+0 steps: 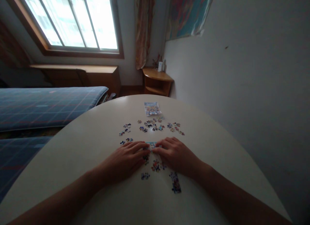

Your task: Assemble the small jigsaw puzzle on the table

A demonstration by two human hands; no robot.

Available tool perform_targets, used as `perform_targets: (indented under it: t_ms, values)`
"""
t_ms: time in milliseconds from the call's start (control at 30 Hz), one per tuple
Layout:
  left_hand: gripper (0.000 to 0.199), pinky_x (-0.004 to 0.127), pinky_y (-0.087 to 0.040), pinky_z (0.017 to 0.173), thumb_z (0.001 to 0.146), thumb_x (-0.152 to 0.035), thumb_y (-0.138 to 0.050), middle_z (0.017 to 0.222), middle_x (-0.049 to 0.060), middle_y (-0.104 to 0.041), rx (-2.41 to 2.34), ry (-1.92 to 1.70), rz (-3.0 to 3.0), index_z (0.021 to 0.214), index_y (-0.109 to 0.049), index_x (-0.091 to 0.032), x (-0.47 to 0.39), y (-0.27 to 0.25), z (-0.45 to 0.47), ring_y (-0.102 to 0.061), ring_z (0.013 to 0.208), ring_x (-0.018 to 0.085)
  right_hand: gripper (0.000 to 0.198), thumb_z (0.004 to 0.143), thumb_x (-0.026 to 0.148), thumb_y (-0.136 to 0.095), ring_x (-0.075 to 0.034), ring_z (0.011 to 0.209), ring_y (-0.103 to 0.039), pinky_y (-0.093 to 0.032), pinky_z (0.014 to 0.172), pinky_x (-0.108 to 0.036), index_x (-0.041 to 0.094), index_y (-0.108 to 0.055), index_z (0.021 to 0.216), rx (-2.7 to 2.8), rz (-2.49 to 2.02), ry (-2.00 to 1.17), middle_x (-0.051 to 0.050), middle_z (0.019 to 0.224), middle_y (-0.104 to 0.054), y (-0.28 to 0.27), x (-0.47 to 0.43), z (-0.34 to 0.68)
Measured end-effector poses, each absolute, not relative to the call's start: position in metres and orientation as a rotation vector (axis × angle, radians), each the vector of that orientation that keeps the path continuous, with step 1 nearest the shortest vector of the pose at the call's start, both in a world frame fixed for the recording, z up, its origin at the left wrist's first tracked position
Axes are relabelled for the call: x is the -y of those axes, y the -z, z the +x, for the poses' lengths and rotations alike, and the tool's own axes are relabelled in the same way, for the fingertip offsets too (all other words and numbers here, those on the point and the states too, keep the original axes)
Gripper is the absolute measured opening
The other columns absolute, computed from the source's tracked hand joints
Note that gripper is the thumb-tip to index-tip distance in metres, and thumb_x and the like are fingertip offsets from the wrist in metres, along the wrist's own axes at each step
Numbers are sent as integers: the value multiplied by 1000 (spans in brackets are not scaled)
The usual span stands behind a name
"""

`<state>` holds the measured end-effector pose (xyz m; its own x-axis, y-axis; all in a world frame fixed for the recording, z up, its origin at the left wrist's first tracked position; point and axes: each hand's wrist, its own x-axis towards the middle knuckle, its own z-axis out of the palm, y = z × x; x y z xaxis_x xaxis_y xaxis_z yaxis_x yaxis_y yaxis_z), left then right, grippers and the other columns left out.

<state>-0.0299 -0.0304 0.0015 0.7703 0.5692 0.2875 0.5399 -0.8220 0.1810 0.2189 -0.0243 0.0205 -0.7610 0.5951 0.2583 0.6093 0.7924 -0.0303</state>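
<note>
A light-blue strip of joined jigsaw pieces (152,144) lies flat on the white table, between my two hands. My left hand (132,154) has its bent fingertips pressed on the strip's left end. From the other side, the fingers of my right hand (173,152) pinch at its right end. Both hands partly cover the strip. Just below it lie a reddish joined cluster of jigsaw pieces (155,166) and some darker ones partly under my left fingers. Nearer to me are a small joined bit (145,176) and a longer dark jigsaw section (175,183) by my right wrist.
Several loose jigsaw pieces (150,124) spread over the middle of the round white table (101,121), with more to the left and right. Behind them lies a printed picture packet (152,108). A plaid mattress (48,105) stands left; a wall (237,89) runs along the right.
</note>
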Motion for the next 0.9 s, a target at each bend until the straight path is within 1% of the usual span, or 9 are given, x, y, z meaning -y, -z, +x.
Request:
perform_targets:
  t_ms: [167,267,400,467,500,633,733,900]
  values:
    - [36,46,-49,102,97,-20,-48,137,8,-56,-895,-463,2891,133,-51,-23,31,-2,-31,-53,126,25,18,93,20,-58,-22,93,-61,-45,82,-37,23,-67,108,2694,-935,67,-6,105,-70,-16,22,219]
    - [36,46,-48,103,98,-20,-47,138,9,-56,-885,-454,2899,133,-51,-23,31,-2,-32,-53,127,25,16,93,20,-56,-21,92,-61,-45,82,-36,21,-67,104,2631,-940,-23,-6,103,-70,-12,19,219]
    - [36,46,-49,102,98,-20,-46,139,8,-55,-878,-462,2891,133,-52,-24,30,-1,-34,-53,127,25,15,91,15,-56,-21,95,-62,-46,89,-37,21,-68,98,2346,-1097,-162,-4,97,-72,-6,8,224]
    - [36,45,-48,103,98,-21,-46,140,8,-55,-875,-465,2886,134,-51,-24,30,-1,-34,-52,128,25,15,91,17,-55,-21,96,-63,-44,95,-40,21,-69,97,2163,-1221,-177,-5,98,-73,-3,-1,230]
    - [36,45,-48,104,98,-21,-46,140,8,-55,-875,-465,2886,134,-51,-24,30,-1,-34,-52,129,24,16,91,18,-55,-22,97,-63,-45,95,-41,20,-69,97,2095,-1272,-175,-6,99,-73,-2,-6,233]
    - [36,46,-48,104,99,-22,-45,141,9,-54,-870,-458,2890,134,-50,-23,30,0,-34,-52,129,25,24,89,21,-54,-25,107,-59,-45,96,-43,20,-70,107,1941,-1458,-126,-8,109,-71,3,-21,245]
    - [36,46,-48,104,99,-22,-46,141,8,-54,-868,-480,2880,135,-50,-24,30,-1,-34,-52,129,24,28,89,25,-52,-26,114,-56,-41,102,-44,20,-69,112,1961,-1537,-108,-8,117,-69,8,-26,248]
    - [34,45,-48,105,99,-23,-46,139,8,-56,-874,-512,2867,133,-53,-24,31,-1,-33,-53,128,24,35,93,33,-49,-31,130,-42,-33,107,-52,23,-66,123,2045,-1637,-85,-5,134,-62,11,-24,246]
